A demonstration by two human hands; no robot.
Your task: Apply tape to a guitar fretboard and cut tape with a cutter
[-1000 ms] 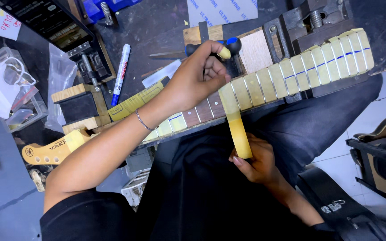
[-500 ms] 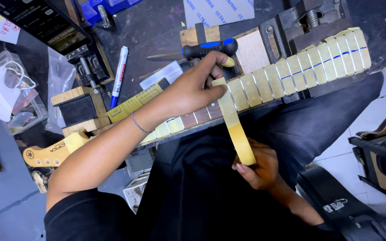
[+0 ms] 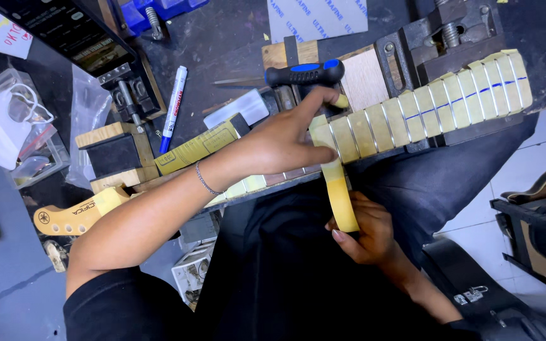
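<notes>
Left hand: pressing yellow tape strip onto guitar neck, fingers flat.
Right hand: below neck, grasping tape roll.

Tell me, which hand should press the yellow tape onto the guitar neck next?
Probably the left hand: its fingers lie on the yellow tape where it crosses the guitar neck. The right hand is below the neck, busy holding the tape's lower end.
</notes>
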